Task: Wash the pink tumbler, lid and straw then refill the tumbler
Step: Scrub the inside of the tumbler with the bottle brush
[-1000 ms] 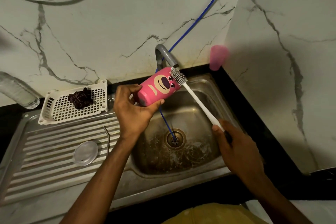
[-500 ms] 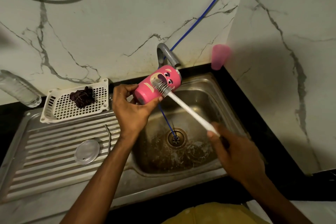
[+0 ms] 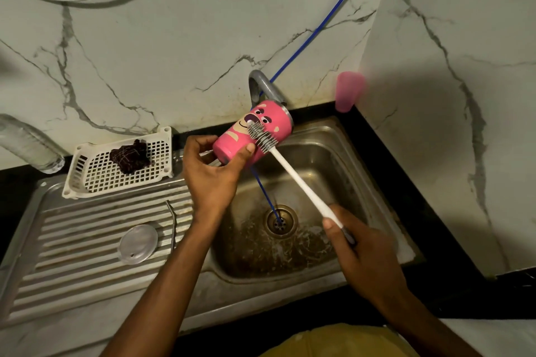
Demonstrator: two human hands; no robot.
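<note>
My left hand (image 3: 210, 177) grips the pink tumbler (image 3: 240, 136) by its base, tilted over the steel sink basin (image 3: 327, 159) with its mouth toward the tap (image 3: 259, 85). A bear face is printed on its side. My right hand (image 3: 365, 258) holds the white handle of a bottle brush (image 3: 301, 185). The grey bristle head presses against the tumbler's outer wall. On the ribbed drainboard (image 3: 72, 240) lie the clear round lid (image 3: 137, 243) and, beside it, the metal straw (image 3: 173, 226).
A white plastic basket (image 3: 87, 180) with a dark scrubber (image 3: 130, 156) stands at the back of the drainboard. A blue tube (image 3: 319, 26) runs down the marble wall into the drain (image 3: 280, 222). A pink cup (image 3: 348, 90) sits in the right corner, a clear bottle (image 3: 29, 145) at far left.
The brush head has slid from the tumbler's rim down onto its printed side. My left hand has turned the tumbler, so the bear face has rotated.
</note>
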